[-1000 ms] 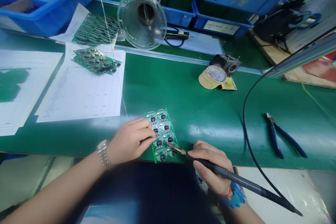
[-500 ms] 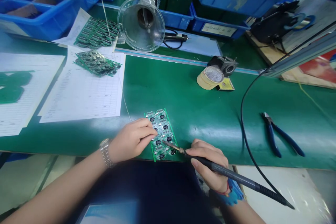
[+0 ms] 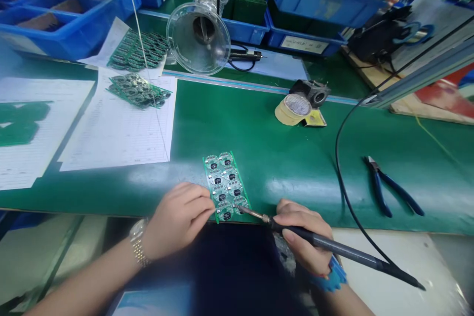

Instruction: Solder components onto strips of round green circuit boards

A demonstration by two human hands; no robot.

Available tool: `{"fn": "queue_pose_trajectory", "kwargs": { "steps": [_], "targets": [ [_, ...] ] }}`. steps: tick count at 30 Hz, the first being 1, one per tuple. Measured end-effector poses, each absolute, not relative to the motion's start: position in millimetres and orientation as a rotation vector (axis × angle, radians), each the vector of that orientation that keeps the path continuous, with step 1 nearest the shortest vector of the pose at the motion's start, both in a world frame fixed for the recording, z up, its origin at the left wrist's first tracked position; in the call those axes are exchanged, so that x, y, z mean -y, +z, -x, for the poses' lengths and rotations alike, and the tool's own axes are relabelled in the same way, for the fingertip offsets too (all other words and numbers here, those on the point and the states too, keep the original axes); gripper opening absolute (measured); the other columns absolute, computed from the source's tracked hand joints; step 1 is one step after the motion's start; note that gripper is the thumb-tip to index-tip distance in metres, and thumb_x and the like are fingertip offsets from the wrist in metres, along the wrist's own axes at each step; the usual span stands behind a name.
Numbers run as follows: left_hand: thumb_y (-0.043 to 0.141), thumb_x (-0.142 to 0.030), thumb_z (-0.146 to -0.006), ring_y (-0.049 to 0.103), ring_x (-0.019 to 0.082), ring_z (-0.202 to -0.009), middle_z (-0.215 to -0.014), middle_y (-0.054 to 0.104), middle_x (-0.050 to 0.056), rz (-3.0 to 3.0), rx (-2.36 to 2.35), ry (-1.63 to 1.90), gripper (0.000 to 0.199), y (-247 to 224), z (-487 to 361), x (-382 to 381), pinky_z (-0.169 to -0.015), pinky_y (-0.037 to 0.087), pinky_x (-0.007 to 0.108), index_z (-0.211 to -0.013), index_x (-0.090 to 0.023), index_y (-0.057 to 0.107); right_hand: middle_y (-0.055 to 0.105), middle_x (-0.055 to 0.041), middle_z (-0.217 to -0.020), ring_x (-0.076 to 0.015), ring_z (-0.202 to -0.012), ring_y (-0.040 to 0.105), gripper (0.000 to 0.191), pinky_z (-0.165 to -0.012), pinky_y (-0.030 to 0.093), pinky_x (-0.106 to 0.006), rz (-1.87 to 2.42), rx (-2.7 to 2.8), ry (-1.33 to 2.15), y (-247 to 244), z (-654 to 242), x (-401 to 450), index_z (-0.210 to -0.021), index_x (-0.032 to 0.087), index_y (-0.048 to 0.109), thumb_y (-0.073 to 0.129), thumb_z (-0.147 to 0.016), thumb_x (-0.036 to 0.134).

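A green circuit board panel (image 3: 225, 177) with rows of round boards, each bearing a black part, lies near the front edge of the bench. My right hand (image 3: 305, 232) grips a soldering iron (image 3: 344, 252) like a pen, and its tip is at the lower right of the panel. My left hand (image 3: 185, 215) is closed in a pinch beside the panel's lower left edge. A thin solder wire (image 3: 142, 44) runs down from above towards this hand; its end at the fingertips is too fine to make out.
Blue-handled cutters (image 3: 394, 187) lie at right, beyond the iron's black cable (image 3: 342, 182). A yellowish round tub (image 3: 292, 110) stands mid-bench. A clear fume funnel (image 3: 199, 39) hangs behind. Stacked boards (image 3: 138, 90) rest on papers (image 3: 118, 133); blue bins (image 3: 74, 34) line the back.
My left hand has drawn back down and left, off the panel's middle to its lower edge. The iron's tip has shifted slightly down and right, along with my right hand.
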State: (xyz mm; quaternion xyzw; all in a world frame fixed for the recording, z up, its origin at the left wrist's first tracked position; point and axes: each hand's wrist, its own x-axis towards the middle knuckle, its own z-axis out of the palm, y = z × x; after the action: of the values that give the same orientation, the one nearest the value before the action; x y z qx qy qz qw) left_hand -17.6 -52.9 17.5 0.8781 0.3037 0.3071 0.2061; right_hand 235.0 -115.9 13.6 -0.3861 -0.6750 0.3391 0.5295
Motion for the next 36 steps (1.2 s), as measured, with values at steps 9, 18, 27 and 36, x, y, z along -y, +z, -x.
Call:
{"fn": "queue_pose_trajectory", "kwargs": {
  "steps": [9, 18, 27, 36],
  "targets": [
    [0.049, -0.009, -0.082, 0.05, 0.013, -0.07, -0.077, 0.056, 0.003, -2.383, -0.775, 0.783, 0.012, 12.4, 14.7, 59.6, -0.065, 0.039, 0.029, -0.077, -0.015, 0.058, 0.052, -0.0025, -0.053, -0.0151, -0.048, 0.047, 0.024, -0.048, 0.036, -0.03, 0.901, 1.708, 0.763, 17.9, -234.3, 118.1, -0.087, 0.017, 0.064, 0.049, -0.069, 0.011],
    [0.049, -0.01, -0.082, 0.05, 0.013, -0.071, -0.077, 0.056, 0.004, -2.404, -0.802, 0.796, 0.01, 12.6, 15.0, 61.7, -0.066, 0.04, 0.029, -0.077, -0.014, 0.057, 0.053, -0.0032, -0.054, -0.0152, -0.048, 0.049, 0.022, -0.048, 0.039, -0.03, 0.911, 1.742, 0.74, 19.5, -231.1, 115.7, -0.085, 0.016, 0.064, 0.049, -0.069, 0.011],
    [0.048, -0.01, -0.082, 0.05, 0.013, -0.071, -0.077, 0.055, 0.004, -2.418, -0.809, 0.792, 0.012, 13.6, 14.0, 58.4, -0.065, 0.04, 0.029, -0.077, -0.014, 0.058, 0.053, -0.002, -0.054, -0.0148, -0.05, 0.048, 0.022, -0.048, 0.039, -0.029, 0.947, 1.745, 0.738, 18.6, -230.9, 117.0, -0.087, 0.018, 0.064, 0.05, -0.071, 0.011],
    [0.048, -0.012, -0.083, 0.05, 0.013, -0.072, -0.077, 0.055, 0.003, -2.438, -0.817, 0.742, 0.013, 12.2, 11.3, 58.1, -0.067, 0.04, 0.029, -0.075, -0.015, 0.058, 0.052, -0.0018, -0.053, -0.0142, -0.049, 0.047, 0.022, -0.048, 0.04, -0.029, 0.957, 1.752, 0.734, 19.7, -230.6, 115.7, -0.087, 0.017, 0.064, 0.05, -0.071, 0.011]
  ]
}}
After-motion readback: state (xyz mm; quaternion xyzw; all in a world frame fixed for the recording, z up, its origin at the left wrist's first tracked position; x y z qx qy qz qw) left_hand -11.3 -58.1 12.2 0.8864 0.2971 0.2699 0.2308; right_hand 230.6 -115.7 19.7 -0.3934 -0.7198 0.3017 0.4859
